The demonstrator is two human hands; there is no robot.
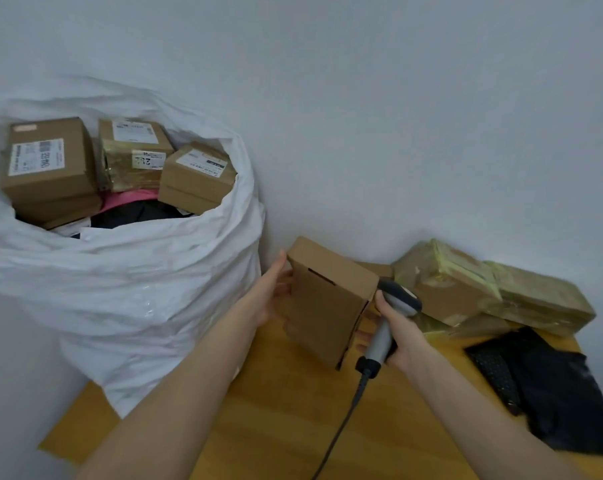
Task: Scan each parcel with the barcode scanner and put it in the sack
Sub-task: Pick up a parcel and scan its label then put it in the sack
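The white sack (137,299) bulks just left of the left hand's grip, its mouth open above and beyond that grip. Three brown boxes (50,161) with labels sit at the top, over something pink and dark. The wooden table (293,427) runs under both grips, and the sack rests on its left end.

To the right of the right hand's grip, and a little beyond it, taped parcels (483,289) lie piled against the wall, one wrapped in yellowish tape. Black bags (553,386) lie nearer than the pile, still to the right of that grip.

Between the two grips stands the cardboard parcel (328,306), raised off the table and tilted, its plain face toward the camera. The left hand (272,292) holds it by its left side, the fingers mostly hidden behind the box. The right hand (404,337) is wrapped firmly round the grey handle of the scanner (393,306), whose dark head sits just beside the parcel's upper right corner (touching or not, I cannot tell). A black cable (345,417) drops from the handle, below the grip, toward the camera.
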